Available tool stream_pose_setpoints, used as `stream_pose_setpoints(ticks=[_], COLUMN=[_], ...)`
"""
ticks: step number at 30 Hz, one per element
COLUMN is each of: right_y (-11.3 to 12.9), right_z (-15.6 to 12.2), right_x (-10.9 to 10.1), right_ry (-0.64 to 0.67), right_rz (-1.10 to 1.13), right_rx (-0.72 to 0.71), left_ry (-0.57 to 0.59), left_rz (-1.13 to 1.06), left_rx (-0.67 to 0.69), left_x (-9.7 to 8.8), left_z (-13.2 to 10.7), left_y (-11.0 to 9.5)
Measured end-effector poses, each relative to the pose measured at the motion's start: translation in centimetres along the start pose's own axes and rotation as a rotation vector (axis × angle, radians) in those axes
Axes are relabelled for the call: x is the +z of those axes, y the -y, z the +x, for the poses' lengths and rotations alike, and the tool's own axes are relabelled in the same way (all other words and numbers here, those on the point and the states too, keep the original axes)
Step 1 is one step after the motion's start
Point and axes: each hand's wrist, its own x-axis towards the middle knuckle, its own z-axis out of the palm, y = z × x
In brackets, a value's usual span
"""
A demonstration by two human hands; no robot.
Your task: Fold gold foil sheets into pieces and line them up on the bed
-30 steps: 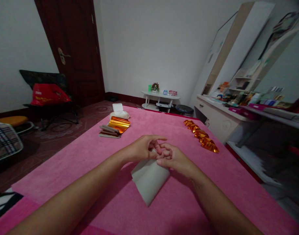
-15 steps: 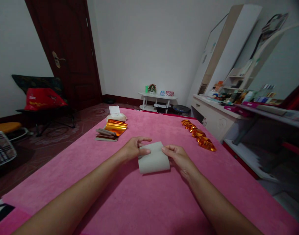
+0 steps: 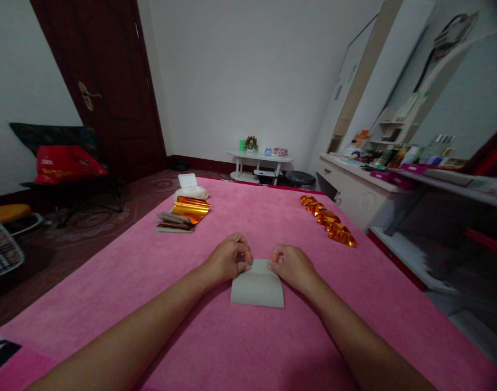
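Observation:
A grey-white sheet of paper [image 3: 257, 290] lies on the pink cloth in front of me, its near part slightly bowed. At its far left corner my left hand [image 3: 231, 258] pinches the edge with curled fingers. Closed in the same way, my right hand [image 3: 291, 264] grips the far right corner. To the left rests a stack of grey-backed sheets [image 3: 175, 221] with a shiny gold foil sheet [image 3: 191, 208] curling over it. Several folded gold foil pieces [image 3: 327, 220] form a row on the right.
An opened wipes packet [image 3: 190, 190] sits behind the stack, its white lid raised. The pink cloth [image 3: 216, 347] covers the surface. Beyond its right edge stands a white dresser [image 3: 350, 184] crowded with bottles. A chair with a red bag [image 3: 67, 163] is at the left.
Both hands have come nearer with the paper and lowered it. The left fingers, stretched out before, are now curled at its far edge. The sheet lies flatter than before.

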Motion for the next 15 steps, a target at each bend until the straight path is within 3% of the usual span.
stream_pose_setpoints(ticks=[3,7,11,15], right_y=[0.2,0.5,1.2,1.8], right_z=[-0.1,-0.8,-1.8,-2.0], right_x=[-1.1,-2.9,-4.1,-4.5], right_ry=[0.055,0.308,0.412,0.403], right_rz=[-0.18,-0.17,-0.169,-0.156], right_rx=[-0.217,-0.433,-0.439,-0.403], left_ry=[0.104,0.307,0.481,0.543], left_rz=[0.016,-0.09,-0.156,-0.165], left_rx=[0.121,0.163,0.163,0.144], left_x=[-0.3,-1.6,-3.4,-4.4], left_z=[-0.1,-0.2,-0.5,-0.7], left_y=[-0.3,-0.3,0.0,-0.2])
